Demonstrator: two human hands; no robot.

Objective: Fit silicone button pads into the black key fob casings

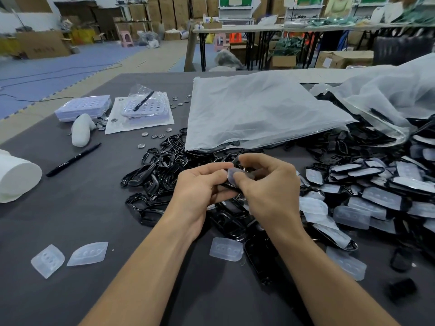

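While left hand point(200, 187) grips a black casing point(226, 184), right hand point(270, 191) pinches a silicone pad point(231, 177) against it; pad's long axis obscured by fingers.

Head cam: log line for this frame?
phase: fitting pad | left hand: grips black casing | right hand: pinches silicone button pad at casing | pad seated: cannot tell | loose pads: on table

Table point(70, 220) dark grey; casings point(150, 175) glossy black; pads point(87, 253) translucent milky white, each with a row of round dimples; raised pad point(231, 176) seemingly bluish-grey, though blurred; bag point(254, 109) cloudy translucent white; pen point(73, 159) black; coin cells point(154, 135) silver; roll point(16, 175) white; trays point(83, 108) pale lilac, dotted in a grid; floor mats point(58, 67) blue, edged in tan; stools point(127, 38) pink; cartons point(42, 44) brown.
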